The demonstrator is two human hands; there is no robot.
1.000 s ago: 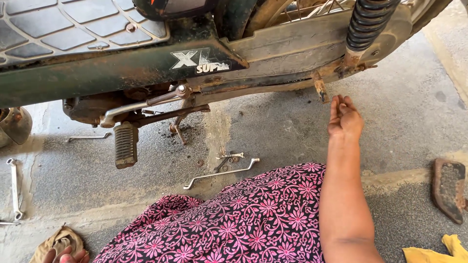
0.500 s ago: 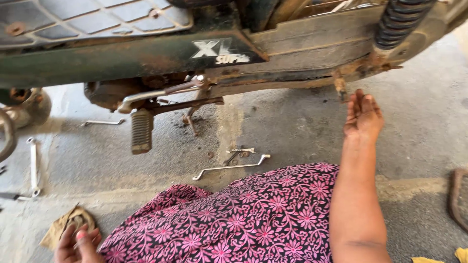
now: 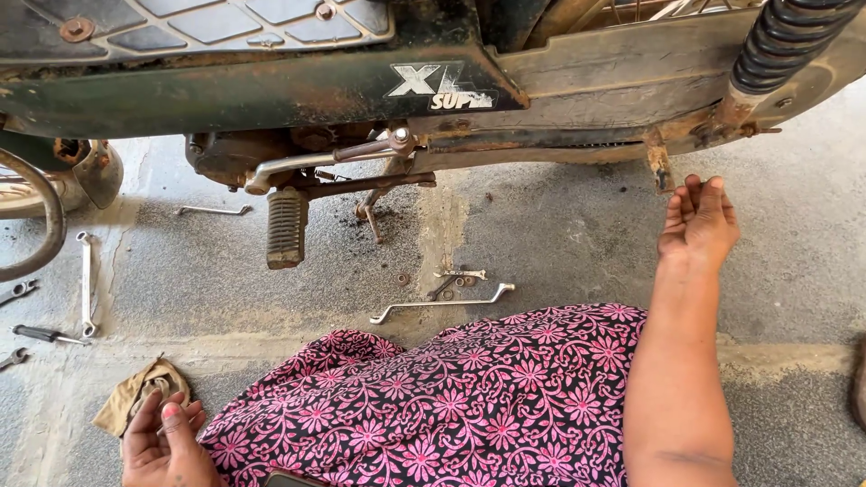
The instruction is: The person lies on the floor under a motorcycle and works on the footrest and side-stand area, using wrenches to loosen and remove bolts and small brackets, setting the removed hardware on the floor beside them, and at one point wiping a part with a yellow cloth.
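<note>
My right hand [image 3: 699,221] reaches out over the concrete floor, fingers loosely apart, holding nothing. Its fingertips sit just below and right of a rusty bracket [image 3: 658,167] that hangs from the motorbike's frame [image 3: 586,68]. My left hand [image 3: 167,442] is at the bottom left, fingers closed on a tan rag [image 3: 131,397] lying on the ground. My lap, in pink flowered cloth [image 3: 451,406], fills the lower middle.
A ribbed footpeg [image 3: 286,227] and a metal lever [image 3: 316,162] hang under the engine. A long bent spanner [image 3: 442,303], a small wrench with nuts [image 3: 460,275], another spanner [image 3: 86,284], a screwdriver [image 3: 45,335] and a thin spanner [image 3: 212,210] lie on the floor. A wheel rim [image 3: 36,216] is at the left.
My view has swung left and down. My left hand has come further into view at the bottom left and grips the rag. My right hand stays by the rusty bracket.
</note>
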